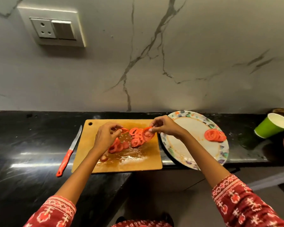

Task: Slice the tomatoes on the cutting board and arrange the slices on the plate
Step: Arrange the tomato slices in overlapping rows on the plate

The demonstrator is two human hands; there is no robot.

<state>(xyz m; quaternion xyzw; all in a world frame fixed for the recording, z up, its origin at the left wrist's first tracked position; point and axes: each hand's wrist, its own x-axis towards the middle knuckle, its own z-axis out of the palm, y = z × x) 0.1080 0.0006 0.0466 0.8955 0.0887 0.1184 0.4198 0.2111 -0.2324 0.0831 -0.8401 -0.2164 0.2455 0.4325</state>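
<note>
Left hand (106, 136) covers part of the slices (136, 138); the green cup (272, 126) half hides a brown thing, and a pink thing's cut off right.

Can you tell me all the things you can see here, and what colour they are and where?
cutting board: one, tan, wet, on the black counter in the middle
loose tomato slices: a pile, red, on the cutting board
plate: one, white with a coloured patterned rim, right of the board
slices on the plate: a small overlapping row, red, at the plate's right side
knife: one, red handle, on the counter left of the board
cup: one, green, white inside, tilted, far right
socket panel: one, white, on the marble wall
left hand: pinches a thin tomato piece over the board
right hand: pinches a tomato slice over the board
</note>
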